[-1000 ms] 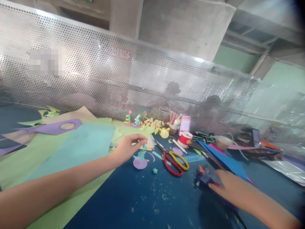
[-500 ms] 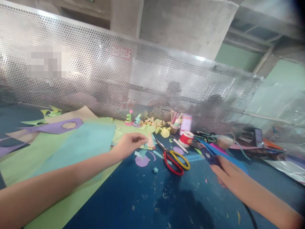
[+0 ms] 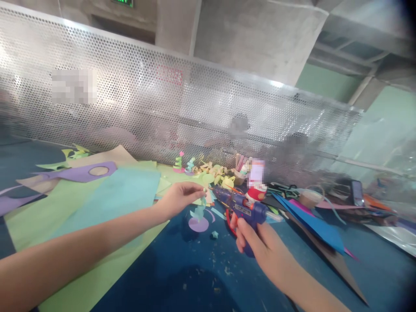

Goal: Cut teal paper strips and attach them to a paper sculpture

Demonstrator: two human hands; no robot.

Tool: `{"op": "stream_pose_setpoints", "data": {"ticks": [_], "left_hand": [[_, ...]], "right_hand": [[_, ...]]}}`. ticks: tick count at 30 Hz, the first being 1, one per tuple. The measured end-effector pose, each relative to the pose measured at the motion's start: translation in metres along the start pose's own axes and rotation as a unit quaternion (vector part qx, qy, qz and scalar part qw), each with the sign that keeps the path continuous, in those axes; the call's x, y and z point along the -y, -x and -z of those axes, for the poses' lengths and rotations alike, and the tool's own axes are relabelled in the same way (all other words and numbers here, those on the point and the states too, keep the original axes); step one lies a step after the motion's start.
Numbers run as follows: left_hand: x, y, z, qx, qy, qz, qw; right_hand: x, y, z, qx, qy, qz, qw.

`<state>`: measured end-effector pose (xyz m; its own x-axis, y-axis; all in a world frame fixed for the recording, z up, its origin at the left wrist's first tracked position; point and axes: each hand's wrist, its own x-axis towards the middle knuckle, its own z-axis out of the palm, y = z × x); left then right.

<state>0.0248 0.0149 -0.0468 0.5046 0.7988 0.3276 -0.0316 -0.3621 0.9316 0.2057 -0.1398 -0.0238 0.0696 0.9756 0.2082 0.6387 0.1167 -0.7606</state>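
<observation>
My left hand pinches the top of a light-blue paper spiral, which hangs over a purple paper disc. In my right hand is a dark blue glue gun, its nozzle pointing left, close to my left fingertips. A small blue paper star lies on the table just below the disc. Behind the glue gun, scissors with red handles are mostly hidden.
Green paper sheets and a light-blue sheet cover the left side. Two small paper spirals stand at the back by yellow scraps. A red-and-white roll, blue paper and a phone lie to the right.
My right hand has swung left and raised the glue gun beside my left fingertips, now covering much of the scissors. My left hand keeps its pinch on the spiral.
</observation>
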Motion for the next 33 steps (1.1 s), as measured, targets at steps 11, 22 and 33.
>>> {"op": "stream_pose_setpoints", "data": {"ticks": [11,22,33], "left_hand": [[-0.0029,0.0032,-0.0023,0.011,0.017,-0.003,1.000],[-0.0037,0.0034,-0.0016,0.021,0.030,0.004,0.999],[-0.0007,0.0032,-0.0016,0.022,0.018,0.009,1.000]], "right_hand": [[0.0020,0.0020,-0.0041,0.005,0.014,-0.012,1.000],[0.0006,0.0022,-0.0017,0.010,0.018,-0.027,0.999],[0.0023,0.0017,0.0007,-0.004,-0.014,-0.019,1.000]]}}
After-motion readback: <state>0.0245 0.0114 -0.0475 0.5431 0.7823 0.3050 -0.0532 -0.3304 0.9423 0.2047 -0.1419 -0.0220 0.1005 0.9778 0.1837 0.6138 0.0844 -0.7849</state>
